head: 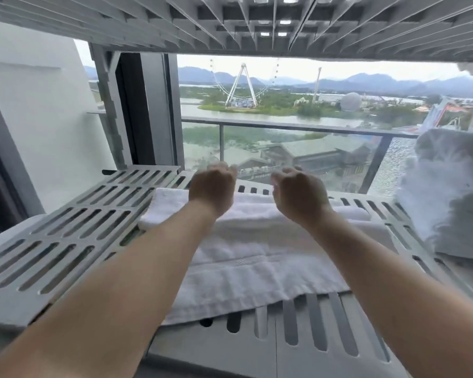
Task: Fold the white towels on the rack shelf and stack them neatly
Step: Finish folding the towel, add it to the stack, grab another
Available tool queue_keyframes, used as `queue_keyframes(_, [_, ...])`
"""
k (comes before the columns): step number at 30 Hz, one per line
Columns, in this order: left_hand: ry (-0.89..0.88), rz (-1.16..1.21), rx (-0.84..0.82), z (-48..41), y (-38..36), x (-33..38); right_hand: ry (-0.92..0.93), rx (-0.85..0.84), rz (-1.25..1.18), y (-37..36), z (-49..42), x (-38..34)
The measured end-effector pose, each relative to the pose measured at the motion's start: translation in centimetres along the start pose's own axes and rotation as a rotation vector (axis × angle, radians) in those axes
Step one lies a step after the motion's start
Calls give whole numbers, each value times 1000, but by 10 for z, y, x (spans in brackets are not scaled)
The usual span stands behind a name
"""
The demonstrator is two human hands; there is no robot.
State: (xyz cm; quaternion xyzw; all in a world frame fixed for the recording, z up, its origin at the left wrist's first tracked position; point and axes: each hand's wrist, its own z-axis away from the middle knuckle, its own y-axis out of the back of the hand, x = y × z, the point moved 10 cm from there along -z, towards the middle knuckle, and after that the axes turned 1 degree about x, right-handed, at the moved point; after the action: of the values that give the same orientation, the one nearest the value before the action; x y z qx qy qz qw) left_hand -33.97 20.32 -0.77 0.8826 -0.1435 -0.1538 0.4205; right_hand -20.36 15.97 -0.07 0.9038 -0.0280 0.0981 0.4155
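- Left hand (212, 186) hovers over the far edge of the towel (257, 257), fingers loosely curled and pointing away, with nothing in its grasp.
- Right hand (298, 190) hangs near it in the same pose, fingers half bent and empty as far as the blur shows. Neither hand clearly touches the cloth.
- Towel lies across the middle of the slatted shelf (66, 236). Its far side is doubled into a thick fold and its near hem covers some slots.
- Both arms reach over it side by side, likely so the hands can take the far fold at two points and bring it over evenly.
- Pile (448, 192) of white towels, blurred, sits at the shelf's right end, apart from the spread one. It is probably the stack, which leaves the middle as working room.
- Upper shelf (230, 23) is close overhead, so the reach has to be low.
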Motion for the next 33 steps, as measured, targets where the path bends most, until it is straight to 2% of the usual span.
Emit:
queue_keyframes(2, [12,118,-99,10,-24,13,26,-59,-47,-18,20,-5])
queue_keyframes(4, [36,151,-201,14,-39,22,38,-36,-101,-22,36,-6])
queue_keyframes(7, [-25,118,-286,20,-45,39,15,-28,-126,-27,56,-3])
queue_keyframes(11, [-150,35,-435,37,-47,48,-108,-147,-137,-45,68,23])
queue_keyframes(15, [-89,-97,-346,54,-25,36,-171,-201,-139,-47,83,34])
queue_keyframes(19, [48,-216,-297,64,2,34,-257,-219,-155,-45,85,39])
queue_keyframes(23, [177,-170,-307,56,3,14,-356,-262,-186,-46,78,45])
queue_keyframes(29, [296,43,-273,5,-12,-14,-494,-186,-222,-46,27,62])
queue_keyframes(31, [294,112,-165,-25,-13,-21,-481,-162,-223,-48,-1,63])
queue_keyframes(33, [222,175,-167,-43,-32,-15,-383,-218,-353,-65,-22,54])
